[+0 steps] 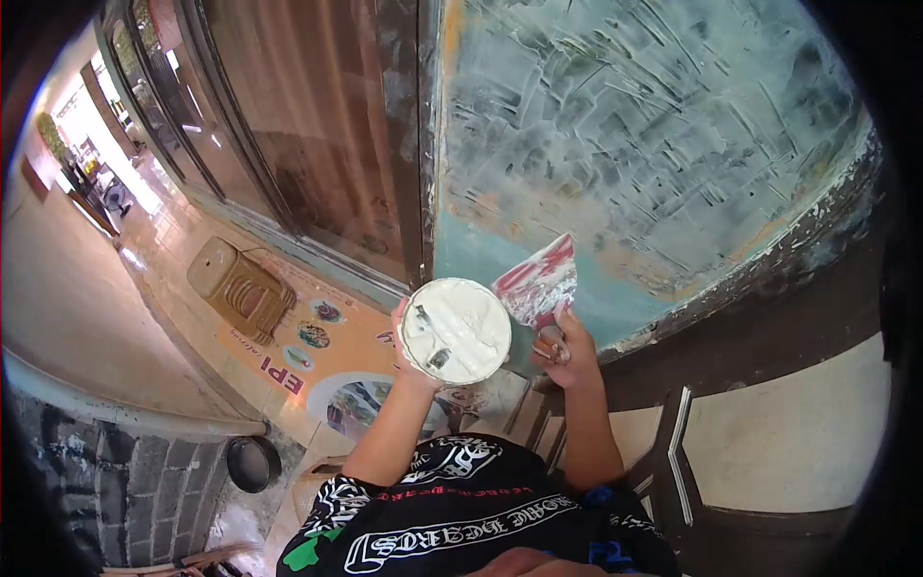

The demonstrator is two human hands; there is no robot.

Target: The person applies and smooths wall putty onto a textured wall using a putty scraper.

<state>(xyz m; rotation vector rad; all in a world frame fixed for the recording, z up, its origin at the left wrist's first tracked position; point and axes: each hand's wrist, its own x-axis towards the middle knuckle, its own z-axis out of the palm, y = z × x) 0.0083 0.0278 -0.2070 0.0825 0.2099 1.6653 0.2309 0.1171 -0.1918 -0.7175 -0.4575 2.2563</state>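
My left hand [408, 369] grips a round tub [405, 338] from the side and below, its fingers partly hidden behind the rim. White putty [473, 332] fills the tub, with a couple of dark gaps on its left side. Closed around a handle, my right hand [575, 356] holds a putty knife [540, 284] just right of the tub. White putty smears its wide reddish blade, which points up toward the wall. That wall [635, 125] is teal, covered in patchy grey-white strokes.
A brown-framed glass sliding door [322, 125] adjoins the wall on the left. On the floor lie a printed banner [274, 332] and, on it, a brown plastic stool [242, 288]. A dark round pan [254, 464] is near the grey block wall [144, 481]. Brown-and-cream panelling [769, 442] stands at right.
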